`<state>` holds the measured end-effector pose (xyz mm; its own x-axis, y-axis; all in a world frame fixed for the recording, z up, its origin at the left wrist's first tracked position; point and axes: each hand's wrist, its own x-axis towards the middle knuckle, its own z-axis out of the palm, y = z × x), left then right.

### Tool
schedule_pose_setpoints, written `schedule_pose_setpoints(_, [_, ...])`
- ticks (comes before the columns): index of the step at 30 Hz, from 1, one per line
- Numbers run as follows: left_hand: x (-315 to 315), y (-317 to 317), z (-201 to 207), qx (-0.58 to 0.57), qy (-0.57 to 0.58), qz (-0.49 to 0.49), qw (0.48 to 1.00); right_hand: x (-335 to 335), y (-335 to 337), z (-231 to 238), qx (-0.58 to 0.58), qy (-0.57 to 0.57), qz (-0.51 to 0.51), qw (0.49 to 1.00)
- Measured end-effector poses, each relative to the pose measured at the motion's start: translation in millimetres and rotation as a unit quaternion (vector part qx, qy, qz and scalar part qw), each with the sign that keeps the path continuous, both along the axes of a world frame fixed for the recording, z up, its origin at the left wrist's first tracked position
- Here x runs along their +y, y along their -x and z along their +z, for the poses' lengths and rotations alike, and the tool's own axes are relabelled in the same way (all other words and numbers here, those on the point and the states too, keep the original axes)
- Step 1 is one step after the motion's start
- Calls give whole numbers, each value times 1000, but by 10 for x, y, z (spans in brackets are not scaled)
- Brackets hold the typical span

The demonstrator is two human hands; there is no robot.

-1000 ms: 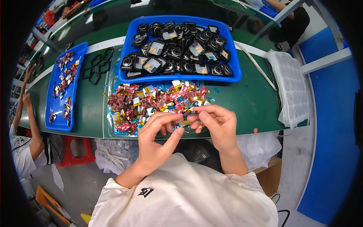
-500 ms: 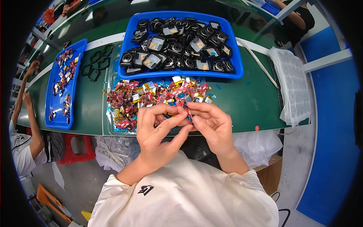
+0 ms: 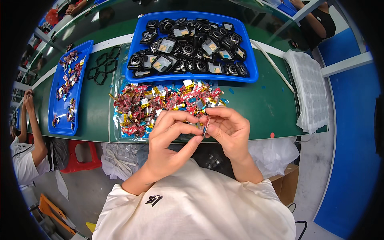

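Above the front edge of the green table, my left hand [image 3: 170, 140] and my right hand [image 3: 232, 134] meet fingertip to fingertip. Pinched between them is a small thin red-and-dark electronic part [image 3: 206, 127], seen nearly edge-on and partly covered by fingers. Both hands grip it with thumb and forefinger. Just beyond lies a heap of small red, yellow and silver electronic parts [image 3: 136, 105], in a clear plastic tray [image 3: 114, 130]. Behind the heap, a large blue tray [image 3: 253, 66] is piled with black smartwatch cases [image 3: 186, 50].
Left of the heap stands a narrow blue tray [image 3: 58, 106] with scattered red parts; black square frames [image 3: 100, 77] lie beside it. Stacked clear blister trays [image 3: 308, 90] stand at the right, near a white cable [image 3: 274, 66]. A co-worker [image 3: 30, 156] sits at far left.
My hands have shifted slightly right, and the part between my fingertips has turned and tilted. At far left, the co-worker's hands have come together.
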<state>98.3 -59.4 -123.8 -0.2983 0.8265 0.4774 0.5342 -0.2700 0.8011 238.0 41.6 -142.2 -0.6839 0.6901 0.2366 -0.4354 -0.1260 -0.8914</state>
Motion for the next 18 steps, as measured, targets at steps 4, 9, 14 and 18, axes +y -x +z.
schedule_pose_setpoints(4, [-1, -21, 7, -42, -13, -9, 999, 2, 33, -41, 34, -45, -23, 998])
schedule_pose_setpoints(9, [-20, -25, 27, -157, 55, -22, 986, 36, 34, -85, 37, -148, -56, 987])
schedule_pose_setpoints(14, [-19, -22, 13, -131, 63, -10, 989, 62, 40, -108, 44, -246, -91, 964])
schedule_pose_setpoints(18, [-20, -4, -24, -102, 20, -8, 995, 74, 42, -110, 31, -274, -98, 956])
